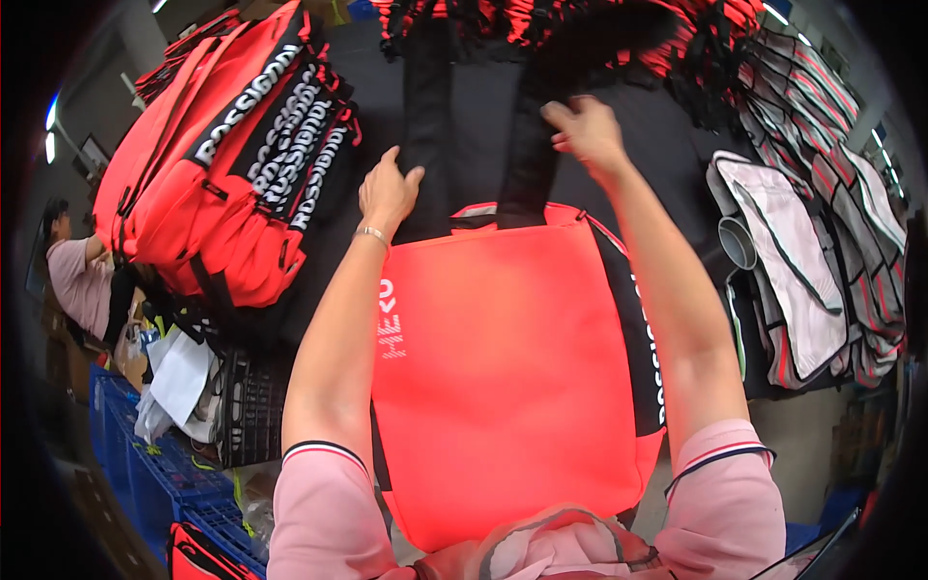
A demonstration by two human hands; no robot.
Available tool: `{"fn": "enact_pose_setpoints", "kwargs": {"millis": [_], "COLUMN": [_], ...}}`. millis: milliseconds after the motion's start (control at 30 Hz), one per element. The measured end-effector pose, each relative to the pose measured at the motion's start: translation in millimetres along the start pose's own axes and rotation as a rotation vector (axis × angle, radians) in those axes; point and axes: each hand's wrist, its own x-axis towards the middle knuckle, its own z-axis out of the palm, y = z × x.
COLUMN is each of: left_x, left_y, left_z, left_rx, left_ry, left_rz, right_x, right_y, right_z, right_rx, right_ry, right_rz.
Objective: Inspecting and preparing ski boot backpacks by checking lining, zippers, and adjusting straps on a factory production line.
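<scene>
A red backpack point(503, 358) with black side panels lies before me, its lower end against my body. Two wide black shoulder straps, a left strap point(425, 126) and a right strap point(529, 155), stretch away from its top end across the dark table. Beside the left strap is my left hand point(389, 193), thumb and forefinger apart, with nothing seen in it. My right hand point(587, 133) hovers just right of the other strap, fingers spread and holding nothing visible. Whether its fingertips touch the strap I cannot tell.
Stacked red backpacks point(193, 184) stand at the left. Grey and pink fabric pieces point(788, 261) pile up at the right, beside a roll of tape point(737, 244). Red and black parts point(619, 43) lie along the far edge. A black crate point(253, 406) and a seated person point(82, 275) are leftward.
</scene>
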Motion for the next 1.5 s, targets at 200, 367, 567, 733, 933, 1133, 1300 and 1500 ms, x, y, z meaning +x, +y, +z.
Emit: {"fn": "enact_pose_setpoints", "kwargs": {"millis": [200,367,567,733,933,1133,1300,1500], "left_x": [-27.0,-27.8,-35.9,-89.3,-144.0,-230.5,-257.3,-251.5], "left_y": [-22.4,-39.4,-28.0,58.6,86.1,112.4,111.3,108.3], "left_z": [38.7,43.1,25.8,29.4,24.8,12.1,15.1,12.5], "left_rx": [0.042,-0.264,-0.528,-0.140,0.074,0.077,0.182,-0.078], "left_ry": [0.002,-0.025,0.031,-0.214,-0.173,-0.146,-0.060,-0.012], "left_rz": [0.091,0.032,0.053,0.504,0.612,0.618,0.608,0.518], "right_x": [-45.7,-72.7,-181.2,-269.2,-284.8,-264.4,-208.4,-156.5], "right_y": [101.7,78.3,95.2,159.4,161.1,116.5,36.9,61.9], "right_z": [97.0,62.5,-106.0,-166.1,-155.4,-156.8,-77.8,-12.3], "right_rx": [-0.477,-0.413,-0.733,-1.118,-1.133,-0.537,-0.331,-0.621], "right_ry": [-0.109,0.016,0.154,0.270,0.185,0.190,0.093,-0.111], "right_rz": [-0.270,-0.350,-0.457,-0.124,-0.006,-0.080,-0.316,-0.194]}}
